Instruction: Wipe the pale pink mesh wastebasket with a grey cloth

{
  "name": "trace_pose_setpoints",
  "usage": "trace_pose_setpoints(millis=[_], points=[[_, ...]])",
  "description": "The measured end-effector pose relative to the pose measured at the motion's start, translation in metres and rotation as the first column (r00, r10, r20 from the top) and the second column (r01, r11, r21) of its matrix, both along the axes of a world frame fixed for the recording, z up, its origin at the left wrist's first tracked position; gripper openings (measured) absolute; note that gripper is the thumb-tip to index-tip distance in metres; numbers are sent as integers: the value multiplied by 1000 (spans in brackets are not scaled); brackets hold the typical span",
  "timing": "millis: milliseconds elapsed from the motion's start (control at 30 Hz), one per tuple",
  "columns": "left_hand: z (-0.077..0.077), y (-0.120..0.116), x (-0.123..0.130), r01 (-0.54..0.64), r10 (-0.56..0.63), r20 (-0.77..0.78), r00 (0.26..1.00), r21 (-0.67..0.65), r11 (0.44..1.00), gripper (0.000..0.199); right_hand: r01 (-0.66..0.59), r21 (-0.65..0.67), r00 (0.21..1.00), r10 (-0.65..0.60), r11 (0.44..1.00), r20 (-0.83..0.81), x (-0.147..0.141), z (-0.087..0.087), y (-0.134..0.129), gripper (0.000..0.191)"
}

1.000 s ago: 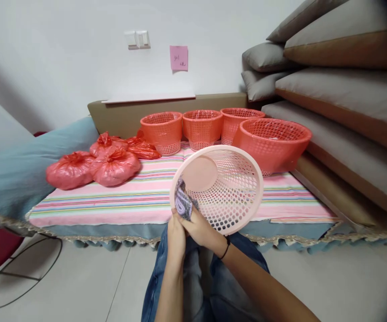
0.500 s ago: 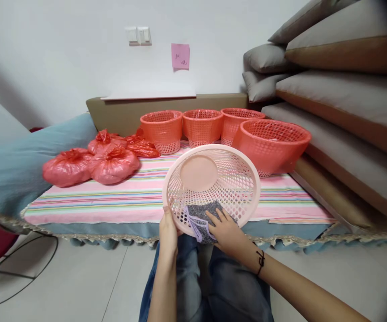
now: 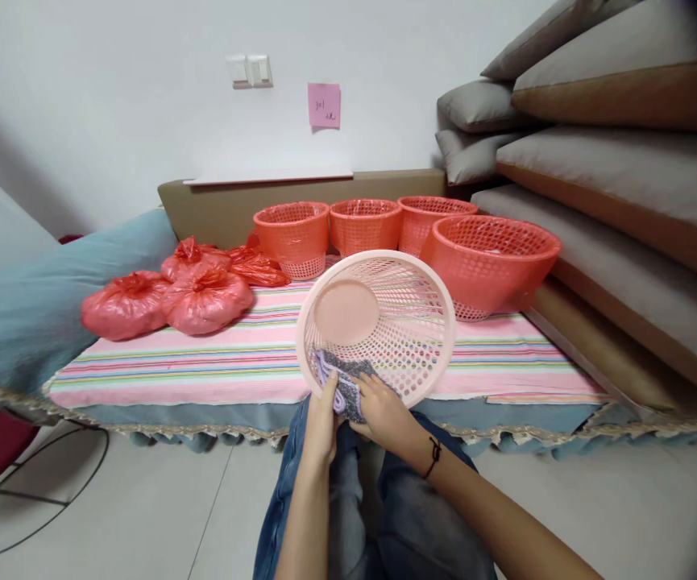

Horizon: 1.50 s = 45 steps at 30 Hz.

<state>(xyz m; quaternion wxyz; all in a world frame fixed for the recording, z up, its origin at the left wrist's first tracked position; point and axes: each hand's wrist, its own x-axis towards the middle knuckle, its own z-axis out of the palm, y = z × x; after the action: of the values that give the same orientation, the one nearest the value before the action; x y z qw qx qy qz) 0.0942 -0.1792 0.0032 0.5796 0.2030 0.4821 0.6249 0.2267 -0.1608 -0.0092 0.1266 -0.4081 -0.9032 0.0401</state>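
A pale pink plastic basket [image 3: 393,302] is tilted toward me above my lap, its perforated inside and round solid bottom showing. Over its near rim lies a folded dark grey cloth [image 3: 348,403] with lilac edging. My left hand [image 3: 322,423] grips the rim at the near left, its thumb pressed on the cloth's lilac edge; its other fingers are hidden underneath. My right hand [image 3: 384,411] is closed round the cloth at the near rim, fingers inside the basket and thumb outside.
Several red baskets [image 3: 493,274] stand at the back on a striped cloth cover [image 3: 172,379]. Knotted red plastic bags [image 3: 206,302] sit to the left. Grey and brown cushions [image 3: 614,185] are stacked high on the right. A stool with a metal ring [image 3: 103,451] stands at the lower left.
The basket has turned slightly and shifted left at its right side. My right hand has moved left with the cloth, its fingers curling from spread to gripping. My left thumb now presses the cloth.
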Motion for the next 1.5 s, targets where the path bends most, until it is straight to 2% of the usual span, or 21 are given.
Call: trace_pose_setpoints(millis=[133,300,633,967,1167,1333,1500], points=[[-5,0,3,-50,53,88,995,-36,998,48,-24,-46,998,21,999,-52,-9,-2,-4,61],[-7,-2,-1,-77,82,84,993,-55,996,45,-14,-79,997,8,997,-83,-11,-4,-7,62],[-16,-2,-1,-74,77,73,994,-35,997,52,-34,-95,999,34,995,0,-9,3,-5,64],[-17,-2,-1,-80,81,64,995,-22,997,49,-39,-119,999,36,992,-30,-7,2,-5,66],[-17,-2,-3,-129,131,47,990,-42,991,46,-59,-84,998,59,995,-2,-9,7,-7,51],[-10,-1,-9,-237,242,56,969,-77,968,37,-118,-78,985,127,990,120,13,21,0,40],[3,-3,-7,-189,197,23,980,-185,964,48,17,-56,980,-5,998,201,47,37,14,44]])
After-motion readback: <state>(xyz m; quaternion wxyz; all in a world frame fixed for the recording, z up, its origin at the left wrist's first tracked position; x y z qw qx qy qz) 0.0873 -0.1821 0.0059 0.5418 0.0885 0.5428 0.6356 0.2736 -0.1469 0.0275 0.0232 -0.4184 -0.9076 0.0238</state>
